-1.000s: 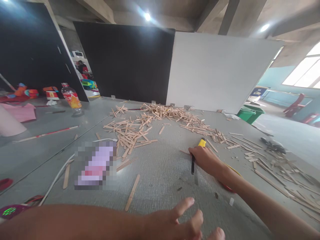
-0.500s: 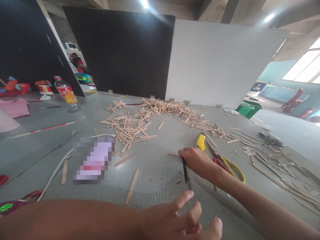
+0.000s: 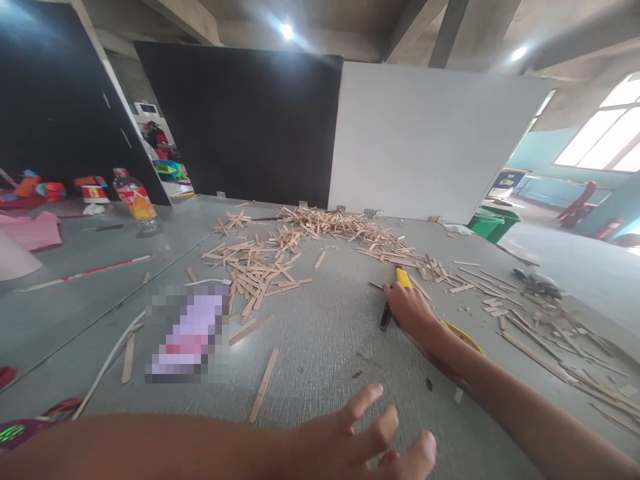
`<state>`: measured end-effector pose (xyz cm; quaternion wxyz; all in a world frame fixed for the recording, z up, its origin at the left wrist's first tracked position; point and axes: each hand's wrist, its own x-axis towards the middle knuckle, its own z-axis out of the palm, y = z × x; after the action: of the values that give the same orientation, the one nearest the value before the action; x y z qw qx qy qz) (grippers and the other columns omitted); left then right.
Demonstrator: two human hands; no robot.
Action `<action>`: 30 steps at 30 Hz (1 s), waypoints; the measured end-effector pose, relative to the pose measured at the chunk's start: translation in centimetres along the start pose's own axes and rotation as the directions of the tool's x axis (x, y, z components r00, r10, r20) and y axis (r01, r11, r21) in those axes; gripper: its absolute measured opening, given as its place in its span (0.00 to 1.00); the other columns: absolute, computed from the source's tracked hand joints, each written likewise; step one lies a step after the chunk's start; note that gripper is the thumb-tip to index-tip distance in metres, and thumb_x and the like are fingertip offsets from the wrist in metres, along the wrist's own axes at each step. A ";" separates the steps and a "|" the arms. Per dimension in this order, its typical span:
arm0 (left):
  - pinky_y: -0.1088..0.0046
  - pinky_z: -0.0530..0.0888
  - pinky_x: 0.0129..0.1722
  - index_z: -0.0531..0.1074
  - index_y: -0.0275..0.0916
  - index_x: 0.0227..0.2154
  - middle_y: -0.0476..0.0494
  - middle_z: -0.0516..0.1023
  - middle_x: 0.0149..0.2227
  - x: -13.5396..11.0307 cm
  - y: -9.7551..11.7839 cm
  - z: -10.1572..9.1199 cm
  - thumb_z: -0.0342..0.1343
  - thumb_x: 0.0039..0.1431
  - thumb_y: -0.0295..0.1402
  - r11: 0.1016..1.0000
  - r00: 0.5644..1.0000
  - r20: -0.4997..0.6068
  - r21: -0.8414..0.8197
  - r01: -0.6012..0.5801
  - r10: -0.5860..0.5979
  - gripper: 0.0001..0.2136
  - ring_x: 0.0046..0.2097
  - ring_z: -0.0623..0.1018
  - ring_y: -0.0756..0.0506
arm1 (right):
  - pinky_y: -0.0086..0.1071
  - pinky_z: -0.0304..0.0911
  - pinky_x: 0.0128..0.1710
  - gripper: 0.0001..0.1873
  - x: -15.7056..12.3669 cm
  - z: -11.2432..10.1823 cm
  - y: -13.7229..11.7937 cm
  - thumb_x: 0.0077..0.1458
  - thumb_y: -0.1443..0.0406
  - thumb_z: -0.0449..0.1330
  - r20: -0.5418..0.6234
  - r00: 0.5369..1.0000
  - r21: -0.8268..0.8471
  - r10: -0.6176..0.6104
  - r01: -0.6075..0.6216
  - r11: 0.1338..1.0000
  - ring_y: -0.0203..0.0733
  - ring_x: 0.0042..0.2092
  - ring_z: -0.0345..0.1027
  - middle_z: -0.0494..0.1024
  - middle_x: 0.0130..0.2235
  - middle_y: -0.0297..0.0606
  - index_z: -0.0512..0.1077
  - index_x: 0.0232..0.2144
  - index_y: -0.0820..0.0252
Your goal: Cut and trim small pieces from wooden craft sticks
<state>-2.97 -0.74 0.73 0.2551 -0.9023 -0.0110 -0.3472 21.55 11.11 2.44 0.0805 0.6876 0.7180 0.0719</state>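
Note:
My right hand (image 3: 410,310) is closed near the yellow cutter-like handle (image 3: 403,277), which it partly covers. A slim black pen-like tool (image 3: 385,317) sticks out below its fingers. The end of a wooden craft stick (image 3: 375,285) shows at the fingertips; I cannot tell whether it is gripped too. Yellow-handled scissors (image 3: 465,335) lie mostly hidden behind the right wrist. My left hand (image 3: 370,433) hovers in the foreground with fingers spread, holding nothing. A single craft stick (image 3: 264,385) lies on the grey table (image 3: 320,333) left of it.
A heap of craft sticks (image 3: 255,273) spreads along the back of the table. A phone-like blurred object (image 3: 193,330) with a white cable (image 3: 107,363) lies left. Wood scraps (image 3: 565,347) cover the right side. A bottle (image 3: 135,200) stands back left, before black and white panels.
My right hand has moved forward and slightly right with the black tool, from beside the yellow handle to over it. My left hand stays nearly in place, spread. The camera view has tilted up slightly.

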 end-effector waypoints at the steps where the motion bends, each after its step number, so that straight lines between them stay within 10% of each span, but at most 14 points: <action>1: 0.57 0.78 0.54 0.78 0.46 0.43 0.47 0.72 0.61 0.0 0.0 0.0 0.59 0.65 0.38 1.000 1.000 0.011 0.002 -0.003 0.003 0.08 0.53 0.73 0.42 | 0.45 0.74 0.46 0.13 0.0 0.1 -0.1 0.67 0.61 0.63 -0.003 1.000 0.015 0.014 -0.014 1.000 0.47 0.46 0.76 0.79 0.49 0.44 0.74 0.50 0.63; 8: 0.55 0.73 0.60 0.75 0.48 0.51 0.51 0.80 0.42 0.2 0.7 1.3 0.59 0.64 0.30 0.986 0.986 -0.044 0.043 0.164 -0.162 0.14 0.46 0.77 0.46 | 0.39 0.74 0.42 0.09 -0.8 -2.4 0.6 0.69 0.62 0.61 0.024 0.984 0.302 -0.179 0.164 0.939 0.42 0.39 0.77 0.81 0.39 0.37 0.77 0.41 0.63; 15: 0.45 0.67 0.59 0.78 0.32 0.38 0.33 0.83 0.41 0.2 0.7 1.6 0.52 0.64 0.30 0.935 0.930 0.206 0.249 0.251 -0.304 0.10 0.46 0.79 0.36 | 0.23 0.63 0.27 0.08 -4.1 -5.2 -0.1 0.59 0.70 0.65 0.106 0.768 0.628 -0.632 0.441 0.642 0.31 0.23 0.71 0.78 0.23 0.27 0.78 0.27 0.59; 25: 0.45 0.64 0.59 0.80 0.30 0.42 0.32 0.84 0.44 0.2 -0.1 2.0 0.50 0.69 0.37 0.927 0.875 0.319 0.209 0.310 -0.364 0.17 0.49 0.80 0.35 | 0.30 0.57 0.30 0.07 -5.9 -2.7 -1.0 0.55 0.69 0.66 -0.098 0.898 0.709 -0.428 0.365 0.603 0.39 0.28 0.68 0.75 0.23 0.32 0.75 0.25 0.58; 30: 0.48 0.65 0.59 0.80 0.29 0.43 0.33 0.85 0.43 0.0 0.2 2.3 0.50 0.68 0.35 0.921 0.879 0.287 0.207 0.331 -0.380 0.16 0.48 0.81 0.36 | 0.31 0.65 0.31 0.11 -6.0 -1.6 -1.3 0.68 0.61 0.53 -0.150 0.955 0.869 -0.256 0.251 0.427 0.40 0.31 0.72 0.78 0.33 0.36 0.72 0.47 0.57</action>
<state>-1.49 0.17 -0.81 0.2494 -0.9072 -0.2445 -0.2345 20.18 5.08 3.85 -0.2727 0.5144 0.7466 -0.3220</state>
